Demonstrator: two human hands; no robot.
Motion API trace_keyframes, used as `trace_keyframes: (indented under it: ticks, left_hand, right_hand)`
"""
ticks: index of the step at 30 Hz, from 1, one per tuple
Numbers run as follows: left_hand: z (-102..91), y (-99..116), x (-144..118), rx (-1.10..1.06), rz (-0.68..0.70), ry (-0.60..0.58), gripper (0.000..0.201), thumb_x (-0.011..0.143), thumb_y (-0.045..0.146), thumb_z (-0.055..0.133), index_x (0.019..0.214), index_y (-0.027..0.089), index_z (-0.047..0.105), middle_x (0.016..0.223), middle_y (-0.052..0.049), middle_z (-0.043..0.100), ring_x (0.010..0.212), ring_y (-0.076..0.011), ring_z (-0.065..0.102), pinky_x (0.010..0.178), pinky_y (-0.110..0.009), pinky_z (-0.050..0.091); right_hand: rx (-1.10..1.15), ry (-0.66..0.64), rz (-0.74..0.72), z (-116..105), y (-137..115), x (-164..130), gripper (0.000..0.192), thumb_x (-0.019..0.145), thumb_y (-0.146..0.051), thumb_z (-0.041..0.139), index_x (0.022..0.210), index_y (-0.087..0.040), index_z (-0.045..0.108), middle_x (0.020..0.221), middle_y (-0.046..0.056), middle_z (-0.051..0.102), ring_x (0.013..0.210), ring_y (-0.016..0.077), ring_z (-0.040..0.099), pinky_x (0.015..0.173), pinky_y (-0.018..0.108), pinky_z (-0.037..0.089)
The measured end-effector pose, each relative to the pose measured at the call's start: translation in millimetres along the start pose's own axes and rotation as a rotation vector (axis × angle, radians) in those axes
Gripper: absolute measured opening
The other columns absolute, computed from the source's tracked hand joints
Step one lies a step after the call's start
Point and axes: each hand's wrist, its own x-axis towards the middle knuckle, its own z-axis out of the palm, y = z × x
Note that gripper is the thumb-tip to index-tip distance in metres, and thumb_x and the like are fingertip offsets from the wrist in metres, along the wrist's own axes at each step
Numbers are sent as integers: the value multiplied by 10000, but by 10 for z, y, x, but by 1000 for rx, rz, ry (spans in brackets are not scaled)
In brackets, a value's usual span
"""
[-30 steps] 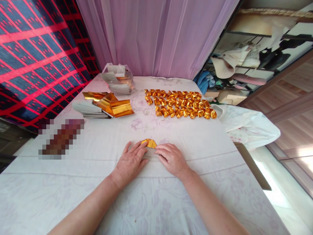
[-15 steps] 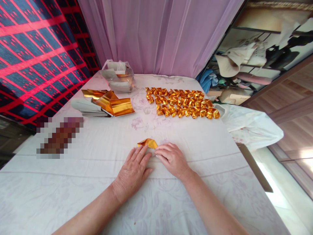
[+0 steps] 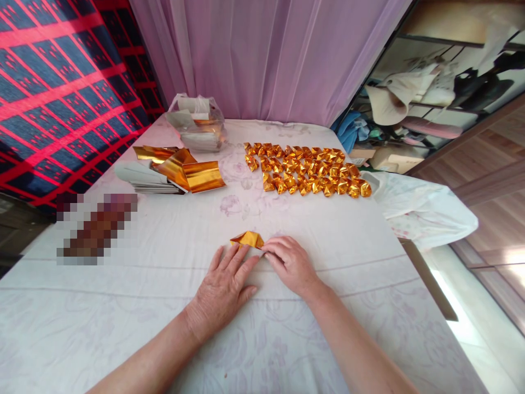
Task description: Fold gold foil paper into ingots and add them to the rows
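Mid-fold, by the look of it: gold foil piece [image 3: 247, 239] lying on the white-clothed worktop [image 3: 123, 306], close in front, between the two sets of fingertips. Left hand [image 3: 223, 287] spread flat, palm down, fingers wide, tips touching the near edge of the piece. Right hand [image 3: 290, 264] curled narrow, fingertips pinching the piece's right corner. Further back, rows of finished gold folds [image 3: 305, 171]; to the left, a stack of unfolded gold sheets [image 3: 180, 174], and behind that a clear plastic bag [image 3: 199, 127]. Probably a crease being pressed down. Next move likely called for a steady hold with the flat hand and a firm, even press along the fold, corners kept aligned.
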Motion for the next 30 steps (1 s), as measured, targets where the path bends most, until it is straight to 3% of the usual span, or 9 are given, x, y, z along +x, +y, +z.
trace_keyframes:
  ticks: [8, 30]
  left_hand:
    - [-26, 8, 24, 40, 2, -40, 549, 952, 481, 517, 1462, 299, 433, 1457, -137, 504, 1348, -361, 453, 1080, -583, 365]
    - [-83, 35, 69, 23, -54, -94, 530, 957, 500, 484, 1439, 277, 478, 1443, -103, 528, 1334, -328, 460, 1143, -600, 249]
  right_hand:
    - [-17, 9, 56, 14, -8, 0, 120, 885, -142, 590, 897, -229, 673, 966, 51, 693, 929, 211, 622, 840, 371, 512]
    - [-63, 20, 80, 5, -45, 18, 94, 883, -153, 584, 856, -227, 635, 969, 58, 685, 927, 220, 611, 844, 371, 494]
